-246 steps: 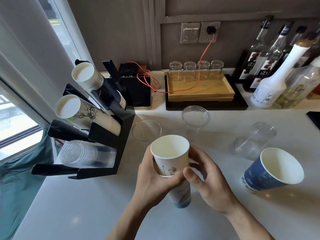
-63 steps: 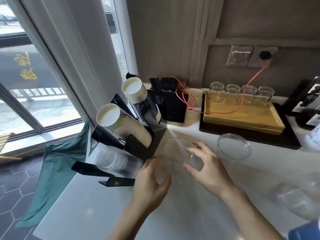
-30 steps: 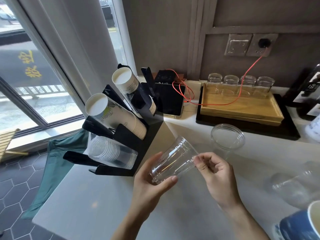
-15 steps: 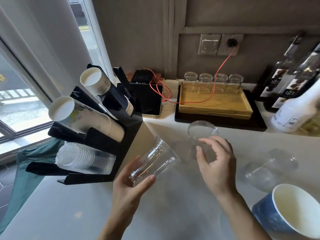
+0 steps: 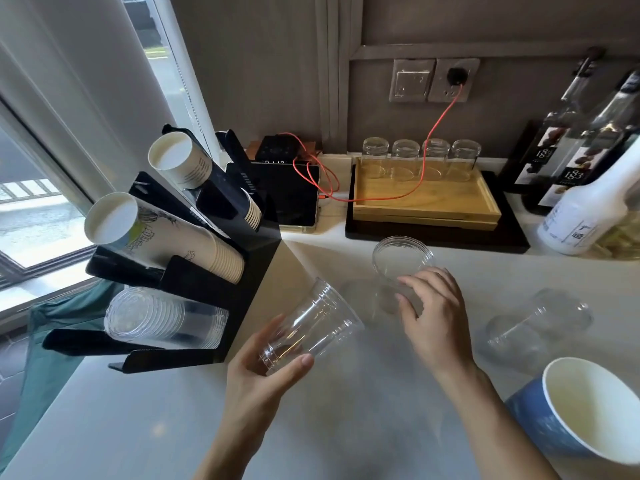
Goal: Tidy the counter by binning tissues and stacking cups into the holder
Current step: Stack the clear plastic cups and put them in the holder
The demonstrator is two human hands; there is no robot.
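Note:
My left hand (image 5: pixel 263 379) grips a clear plastic cup (image 5: pixel 311 323) by its base, tilted with the mouth up and to the right, just right of the black cup holder (image 5: pixel 249 271). The holder carries two rows of paper cups (image 5: pixel 162 230) and, at the bottom, a stack of clear cups (image 5: pixel 162 322). My right hand (image 5: pixel 433 317) is open and curls around a second clear cup (image 5: pixel 401 261) standing upright on the counter, fingertips at its side. A third clear cup (image 5: pixel 540 323) lies on its side at the right. A blue paper cup (image 5: pixel 581 420) leans at the lower right.
A wooden tray (image 5: pixel 426 199) with several glasses sits on a black mat at the back. A black device (image 5: pixel 287 192) with a red cable is beside it. Syrup bottles (image 5: pixel 585 188) stand at the back right. A green cloth (image 5: pixel 52 341) hangs off the counter's left edge.
My right hand let go of the cup that my left hand holds and moved back to the upright clear cup. The left hand kept its cup near the holder.

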